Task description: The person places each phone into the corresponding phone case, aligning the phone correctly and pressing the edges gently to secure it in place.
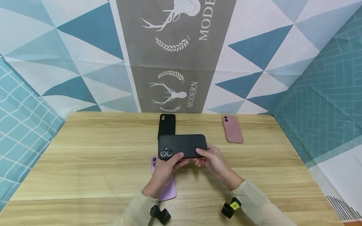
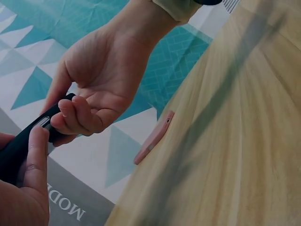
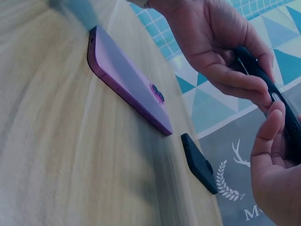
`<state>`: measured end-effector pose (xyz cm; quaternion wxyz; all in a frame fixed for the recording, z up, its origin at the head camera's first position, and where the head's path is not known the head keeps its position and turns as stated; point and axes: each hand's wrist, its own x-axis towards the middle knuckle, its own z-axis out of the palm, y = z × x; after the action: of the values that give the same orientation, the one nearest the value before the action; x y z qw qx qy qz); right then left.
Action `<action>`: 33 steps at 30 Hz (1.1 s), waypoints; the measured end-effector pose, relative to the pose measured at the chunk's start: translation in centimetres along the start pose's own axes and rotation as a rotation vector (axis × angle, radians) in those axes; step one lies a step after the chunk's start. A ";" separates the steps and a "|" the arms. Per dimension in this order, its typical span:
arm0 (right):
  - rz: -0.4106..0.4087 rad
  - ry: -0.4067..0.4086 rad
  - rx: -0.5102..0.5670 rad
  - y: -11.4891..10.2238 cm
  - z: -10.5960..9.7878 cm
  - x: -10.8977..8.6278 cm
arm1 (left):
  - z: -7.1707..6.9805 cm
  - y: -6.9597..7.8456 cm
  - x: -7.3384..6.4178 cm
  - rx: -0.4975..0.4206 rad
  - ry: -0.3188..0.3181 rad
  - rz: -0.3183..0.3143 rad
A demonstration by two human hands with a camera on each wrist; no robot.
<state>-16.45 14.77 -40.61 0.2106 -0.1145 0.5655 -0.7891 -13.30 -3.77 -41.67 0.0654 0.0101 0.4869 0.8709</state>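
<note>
A black smartphone (image 1: 182, 146) is held sideways above the table, its back and two ringed lenses facing up; whether its black back is a fitted case I cannot tell. My left hand (image 1: 165, 172) grips the lens end, thumb on the back. On the opposite end, my right hand (image 1: 215, 161) holds on with its thumb on top and fingers beneath. Both wrist views show fingertips at the phone's long edge (image 3: 292, 127), near a shiny side button. Partly under my left forearm lies a purple phone (image 1: 168, 190), seen whole in the right wrist view.
Behind the held phone, a black phone or case (image 1: 167, 124) lies on the wooden table (image 1: 93, 166). A pink phone case or cased phone (image 1: 233, 129) lies at the back right. Patterned cloth (image 1: 181, 59) stands along the table's back edge.
</note>
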 end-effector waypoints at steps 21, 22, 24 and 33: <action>0.051 0.142 0.058 -0.5 -0.2 0.5 | -0.1 0.0 -0.3 -0.018 0.043 -0.083; 0.050 0.143 0.064 -0.4 -0.2 0.5 | 0.0 0.0 -0.3 -0.014 0.050 -0.092; 0.048 0.146 0.075 -0.3 -0.1 0.6 | 0.0 0.0 -0.2 -0.003 0.067 -0.106; 0.042 0.117 0.099 -0.2 0.2 0.4 | 0.2 -0.5 -0.1 -0.015 0.165 -0.042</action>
<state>-16.77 14.48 -40.40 0.1992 -0.0459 0.5395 -0.8168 -13.10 -3.40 -41.95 0.0433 -0.0723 0.4843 0.8708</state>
